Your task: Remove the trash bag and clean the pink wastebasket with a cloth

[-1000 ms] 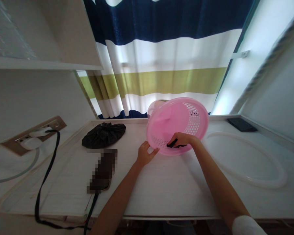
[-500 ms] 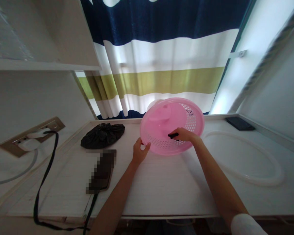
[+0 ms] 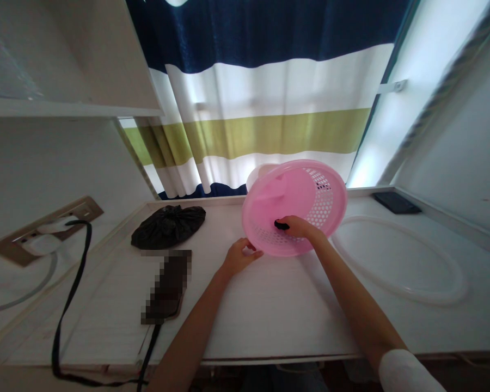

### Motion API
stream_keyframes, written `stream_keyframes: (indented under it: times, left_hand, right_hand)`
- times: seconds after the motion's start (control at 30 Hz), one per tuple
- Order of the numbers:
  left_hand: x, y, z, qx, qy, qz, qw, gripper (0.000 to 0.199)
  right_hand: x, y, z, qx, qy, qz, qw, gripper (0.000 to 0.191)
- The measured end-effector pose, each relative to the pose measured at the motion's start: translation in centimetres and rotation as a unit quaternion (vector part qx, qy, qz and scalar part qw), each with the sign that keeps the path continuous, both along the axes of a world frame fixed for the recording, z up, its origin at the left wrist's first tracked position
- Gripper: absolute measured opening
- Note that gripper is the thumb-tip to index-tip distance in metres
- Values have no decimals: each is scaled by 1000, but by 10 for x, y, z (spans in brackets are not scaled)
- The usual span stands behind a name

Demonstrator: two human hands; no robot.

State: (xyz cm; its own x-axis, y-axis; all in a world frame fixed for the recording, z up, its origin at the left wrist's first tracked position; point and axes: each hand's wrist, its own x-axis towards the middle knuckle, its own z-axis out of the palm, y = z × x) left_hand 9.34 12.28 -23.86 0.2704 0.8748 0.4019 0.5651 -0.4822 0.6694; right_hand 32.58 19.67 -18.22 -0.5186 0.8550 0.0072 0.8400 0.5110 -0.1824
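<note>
A pink plastic basket (image 3: 296, 185) with perforated sides is tilted, its open mouth turned toward me. My left hand (image 3: 239, 258) is at the lower left rim, thumb and bent fingers closed on its edge. Inside the basket, my right hand (image 3: 300, 226) grips a small black object (image 3: 282, 224) close to the perforated wall. Most of that object is covered by the fingers, and its kind cannot be made out. Behind the basket's upper left edge, part of a whitish rounded thing (image 3: 258, 175) shows.
On the white tabletop (image 3: 269, 316) lie a knotted black plastic bag (image 3: 169, 226), a blurred-out phone (image 3: 169, 288) with a black cable, a translucent oval ring-shaped lid (image 3: 441, 294) and a dark flat device (image 3: 396, 202). A wall socket (image 3: 44, 231) with plugs is at left; a striped curtain (image 3: 269, 130) hangs behind.
The basket has shifted slightly right and turned a little. My left hand has slid lower along its rim. My right hand has moved a little left inside the basket with the black object.
</note>
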Motion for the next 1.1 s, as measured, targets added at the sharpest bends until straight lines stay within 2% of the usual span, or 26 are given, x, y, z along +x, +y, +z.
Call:
stream_keyframes:
  times: [0.17, 0.33, 0.43, 0.6, 0.83, 1.1]
  left_hand:
    - [5, -6, 7, 32, 5, -26, 999, 25]
    - [14, -12, 7, 21, 5, -42, 999, 27]
    - [18, -14, 7, 16, 4, -38, 999, 25]
    - [17, -10, 5, 1, 0, -24, 1000, 16]
    - [12, -3, -1, 1, -40, -7, 999, 17]
    - [13, 0, -8, -4, -29, -2, 1000, 18]
  right_hand:
    - [2, 6, -6, -11, -11, 32, 999, 43]
    - [3, 8, -8, -6, -19, 63, 998, 40]
    - [3, 5, -2, -20, -33, 67, 997, 38]
    - [-1, -6, 12, -73, -43, 29, 996, 42]
    - [-1, -18, 27, -148, -39, -1, 988, 44]
    - [-2, -24, 35, -180, -20, 46, 982, 39]
